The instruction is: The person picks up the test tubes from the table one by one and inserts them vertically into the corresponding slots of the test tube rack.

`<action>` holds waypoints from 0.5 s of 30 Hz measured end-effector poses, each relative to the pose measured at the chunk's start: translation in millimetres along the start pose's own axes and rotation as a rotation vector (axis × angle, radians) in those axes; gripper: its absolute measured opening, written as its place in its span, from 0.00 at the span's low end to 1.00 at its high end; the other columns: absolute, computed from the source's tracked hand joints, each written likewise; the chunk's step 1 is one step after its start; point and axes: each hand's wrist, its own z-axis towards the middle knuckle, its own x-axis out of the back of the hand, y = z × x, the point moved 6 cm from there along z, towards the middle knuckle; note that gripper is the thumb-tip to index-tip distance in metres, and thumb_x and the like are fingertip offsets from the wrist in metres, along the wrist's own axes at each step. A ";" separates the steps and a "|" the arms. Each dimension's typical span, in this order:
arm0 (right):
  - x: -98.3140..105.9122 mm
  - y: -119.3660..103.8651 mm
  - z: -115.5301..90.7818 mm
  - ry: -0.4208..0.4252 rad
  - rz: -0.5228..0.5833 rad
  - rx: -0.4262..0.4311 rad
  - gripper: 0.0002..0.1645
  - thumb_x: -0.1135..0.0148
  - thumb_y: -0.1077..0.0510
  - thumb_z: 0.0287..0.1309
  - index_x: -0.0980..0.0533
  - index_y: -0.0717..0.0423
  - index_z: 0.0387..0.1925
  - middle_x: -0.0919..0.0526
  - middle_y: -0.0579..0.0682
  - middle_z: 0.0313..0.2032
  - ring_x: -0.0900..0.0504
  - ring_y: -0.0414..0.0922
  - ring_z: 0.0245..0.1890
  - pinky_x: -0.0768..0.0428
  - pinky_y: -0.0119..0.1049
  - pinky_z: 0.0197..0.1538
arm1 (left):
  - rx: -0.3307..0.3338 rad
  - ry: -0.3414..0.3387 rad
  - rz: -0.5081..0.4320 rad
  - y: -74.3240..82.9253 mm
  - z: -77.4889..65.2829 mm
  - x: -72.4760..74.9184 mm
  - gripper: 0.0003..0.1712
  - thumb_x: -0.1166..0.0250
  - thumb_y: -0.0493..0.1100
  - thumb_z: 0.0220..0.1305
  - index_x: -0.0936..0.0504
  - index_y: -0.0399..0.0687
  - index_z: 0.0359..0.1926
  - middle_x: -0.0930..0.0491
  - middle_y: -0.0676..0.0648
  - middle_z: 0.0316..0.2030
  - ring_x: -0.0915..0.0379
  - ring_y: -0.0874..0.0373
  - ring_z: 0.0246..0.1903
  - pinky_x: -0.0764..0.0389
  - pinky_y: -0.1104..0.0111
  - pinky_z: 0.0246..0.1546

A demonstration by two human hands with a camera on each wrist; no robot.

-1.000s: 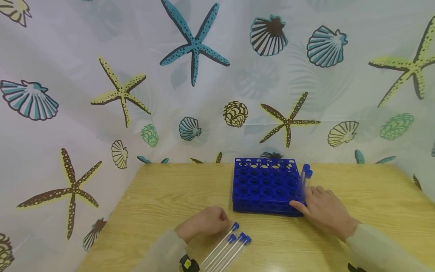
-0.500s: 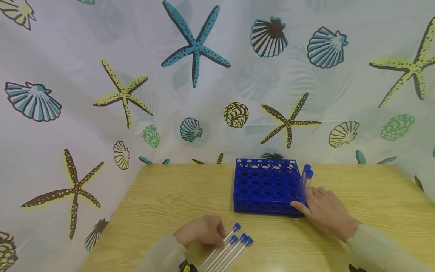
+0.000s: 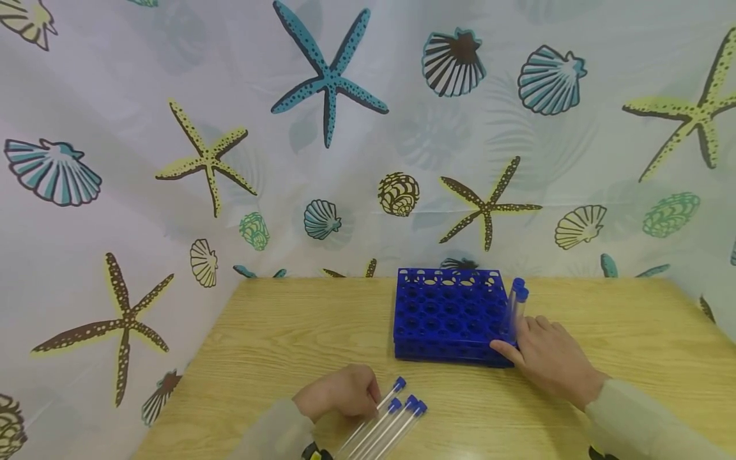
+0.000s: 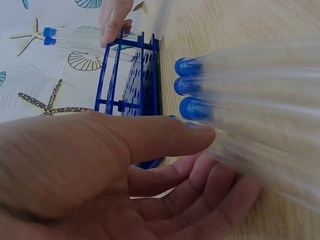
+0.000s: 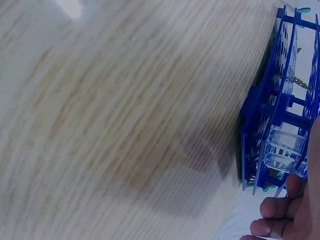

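My left hand (image 3: 345, 391) is at the leftmost of several clear test tubes (image 3: 386, 425) with blue caps lying on the table. In the left wrist view, its thumb and curled fingers (image 4: 200, 175) pinch that tube just below the cap, which the thumb partly hides. My right hand (image 3: 554, 361) grips the front right corner of a blue test tube rack (image 3: 451, 348), thumb at the front and fingers along the side. Two capped tubes (image 3: 520, 303) stand upright in the rack's right end, and their rounded bottoms (image 5: 282, 152) show through its side in the right wrist view.
The wooden table (image 3: 293, 319) extends to both sides of the rack. A white curtain (image 3: 368, 140) printed with starfish and shells hangs behind the table and along its left and right sides.
My left hand has come down onto the leftmost lying tube, its fingers now at it below the cap. The right hand and rack have stayed in place.
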 end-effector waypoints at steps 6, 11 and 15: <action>-0.2 -0.4 0.2 -0.002 -0.002 -0.001 0.52 0.67 0.27 0.57 0.38 0.72 0.57 0.23 0.61 0.41 0.26 0.56 0.43 0.30 0.54 0.44 | -0.017 -0.012 0.018 0.2 -0.2 1.6 0.09 0.35 0.34 0.44 0.24 0.44 0.29 0.28 0.55 0.23 0.32 0.65 0.19 0.29 0.75 0.20; -1.4 0.5 0.5 -0.002 -0.007 0.000 0.52 0.68 0.27 0.57 0.37 0.72 0.56 0.23 0.61 0.42 0.26 0.57 0.44 0.30 0.54 0.45 | -0.038 -0.033 0.015 1.7 -0.2 4.0 0.09 0.38 0.34 0.46 0.24 0.46 0.33 0.28 0.55 0.25 0.32 0.65 0.21 0.29 0.75 0.22; -1.8 1.0 0.7 0.001 -0.011 0.001 0.52 0.68 0.27 0.57 0.37 0.71 0.56 0.23 0.60 0.41 0.25 0.56 0.43 0.30 0.54 0.44 | -0.056 -0.079 -0.002 4.0 0.9 6.2 0.10 0.41 0.33 0.49 0.24 0.47 0.34 0.27 0.54 0.26 0.33 0.64 0.21 0.31 0.74 0.21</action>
